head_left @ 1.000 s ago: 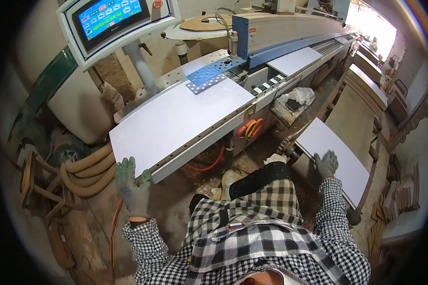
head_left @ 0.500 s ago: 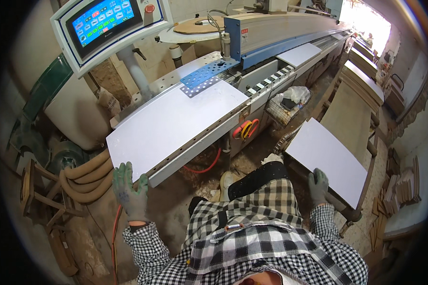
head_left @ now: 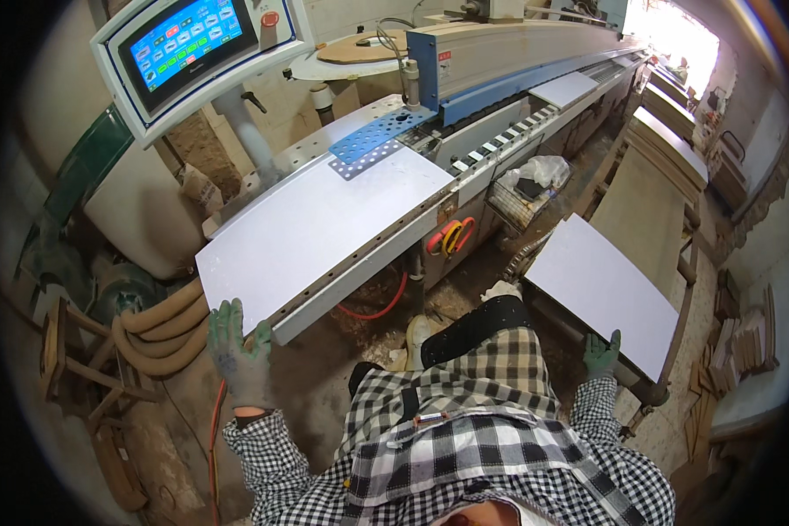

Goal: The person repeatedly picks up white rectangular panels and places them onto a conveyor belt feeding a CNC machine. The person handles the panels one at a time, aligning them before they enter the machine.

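A white panel (head_left: pixel 324 223) lies flat on the machine's infeed bed, its far end by a blue perforated plate (head_left: pixel 379 133). My left hand (head_left: pixel 239 351), in a grey and green work glove, rests at the panel's near left end with fingers stretched onto its surface and thumb apart. Lower right, another white panel (head_left: pixel 605 294) tops a stack on a cart. Beside that panel's near edge is my right hand (head_left: pixel 601 355), gloved, its green palm side showing and its fingers apart. Whether it touches the edge I cannot tell.
Above left hangs a control screen (head_left: pixel 187 46). A third white panel (head_left: pixel 563 89) lies farther along the edge-banding machine (head_left: pixel 517 66). Red-handled scissors (head_left: pixel 451 237) and a wire basket (head_left: pixel 519 202) hang on its side. Thick hoses (head_left: pixel 162 337) lie at left, board stacks (head_left: pixel 671 145) at right.
My right hand has turned over, from its back showing to its palm side showing, and its fingers have spread. The third panel has slid farther along the machine. My left hand stays put.
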A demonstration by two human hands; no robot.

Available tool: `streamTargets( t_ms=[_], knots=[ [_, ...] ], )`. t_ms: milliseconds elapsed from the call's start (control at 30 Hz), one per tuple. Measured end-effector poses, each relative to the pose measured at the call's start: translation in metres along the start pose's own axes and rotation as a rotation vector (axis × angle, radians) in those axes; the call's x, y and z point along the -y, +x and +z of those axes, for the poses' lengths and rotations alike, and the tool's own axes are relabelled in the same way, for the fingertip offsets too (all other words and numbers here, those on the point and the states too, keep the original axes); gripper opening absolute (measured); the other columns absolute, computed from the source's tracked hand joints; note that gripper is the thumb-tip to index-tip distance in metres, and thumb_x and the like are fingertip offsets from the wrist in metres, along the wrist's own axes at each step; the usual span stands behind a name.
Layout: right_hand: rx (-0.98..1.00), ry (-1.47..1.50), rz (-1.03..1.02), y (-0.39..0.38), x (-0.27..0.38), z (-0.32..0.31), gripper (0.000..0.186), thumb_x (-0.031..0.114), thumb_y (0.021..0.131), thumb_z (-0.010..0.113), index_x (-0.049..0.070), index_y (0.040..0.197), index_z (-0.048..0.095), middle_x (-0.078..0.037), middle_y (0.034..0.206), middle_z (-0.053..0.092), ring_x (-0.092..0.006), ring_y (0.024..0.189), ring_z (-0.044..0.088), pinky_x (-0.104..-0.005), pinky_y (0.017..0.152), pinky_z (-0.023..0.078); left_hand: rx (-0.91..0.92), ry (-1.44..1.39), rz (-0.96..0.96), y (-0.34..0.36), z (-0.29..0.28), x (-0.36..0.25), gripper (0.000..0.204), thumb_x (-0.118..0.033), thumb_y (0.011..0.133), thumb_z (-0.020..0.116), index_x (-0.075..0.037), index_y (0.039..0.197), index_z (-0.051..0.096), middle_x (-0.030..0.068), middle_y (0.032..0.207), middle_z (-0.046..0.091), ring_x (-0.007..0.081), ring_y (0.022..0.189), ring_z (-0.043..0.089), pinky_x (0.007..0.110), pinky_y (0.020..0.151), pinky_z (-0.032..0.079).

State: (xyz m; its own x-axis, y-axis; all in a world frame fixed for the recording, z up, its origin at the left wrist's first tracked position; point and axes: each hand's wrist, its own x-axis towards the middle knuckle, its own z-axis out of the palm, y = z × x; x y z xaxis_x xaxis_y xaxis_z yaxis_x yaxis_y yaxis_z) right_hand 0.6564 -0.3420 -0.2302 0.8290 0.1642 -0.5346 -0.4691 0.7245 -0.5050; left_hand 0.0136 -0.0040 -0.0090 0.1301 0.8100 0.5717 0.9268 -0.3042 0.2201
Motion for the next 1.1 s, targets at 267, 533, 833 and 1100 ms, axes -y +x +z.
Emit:
streamTargets(
  t_ms=[267,533,833,1100],
  knots=[
    [0.04,-0.085,-0.061,0.002,-0.008,-0.001,0.069,0.039,0.091,0.075,0.021,0.149,0.043,-0.015,0.161,0.021,-0.0386,0.144,0.034,-0.0503,0.116,0.042,0.021,-0.082,-0.07,-0.013,-0.009,0.033,0.057,-0.031,0.093,0.07,-0.015,0.146,0.054,0.0142,0.152,0.049,0.0376,0.141,0.042,0.05,0.116,0.034],
    [0.067,0.023,-0.017,-0.003,-0.024,-0.003,0.074,0.044,0.085,0.08,0.006,0.141,0.049,-0.014,0.152,0.038,-0.0321,0.139,0.041,-0.0446,0.117,0.038,0.093,-0.148,-0.122,-0.014,-0.016,0.032,0.059,-0.028,0.095,0.07,-0.017,0.15,0.051,0.013,0.156,0.044,0.0355,0.144,0.039,0.048,0.119,0.033],
    [-0.067,0.126,0.028,0.019,-0.02,-0.008,0.083,0.047,0.076,0.086,0.002,0.135,0.05,-0.013,0.145,0.046,-0.0255,0.135,0.04,-0.0409,0.12,0.028,0.111,-0.215,-0.112,-0.012,-0.018,0.035,0.059,-0.028,0.094,0.072,-0.016,0.149,0.052,0.0143,0.154,0.046,0.0348,0.143,0.04,0.047,0.116,0.036],
    [-0.076,0.09,-0.01,0.011,-0.021,-0.006,0.094,0.049,0.075,0.087,-0.001,0.142,0.042,-0.015,0.152,0.037,-0.0271,0.142,0.033,-0.041,0.123,0.024,0.155,-0.206,-0.14,-0.007,-0.024,0.028,0.059,-0.027,0.094,0.073,-0.014,0.148,0.053,0.0133,0.156,0.044,0.0324,0.146,0.037,0.044,0.118,0.035]
  ],
)
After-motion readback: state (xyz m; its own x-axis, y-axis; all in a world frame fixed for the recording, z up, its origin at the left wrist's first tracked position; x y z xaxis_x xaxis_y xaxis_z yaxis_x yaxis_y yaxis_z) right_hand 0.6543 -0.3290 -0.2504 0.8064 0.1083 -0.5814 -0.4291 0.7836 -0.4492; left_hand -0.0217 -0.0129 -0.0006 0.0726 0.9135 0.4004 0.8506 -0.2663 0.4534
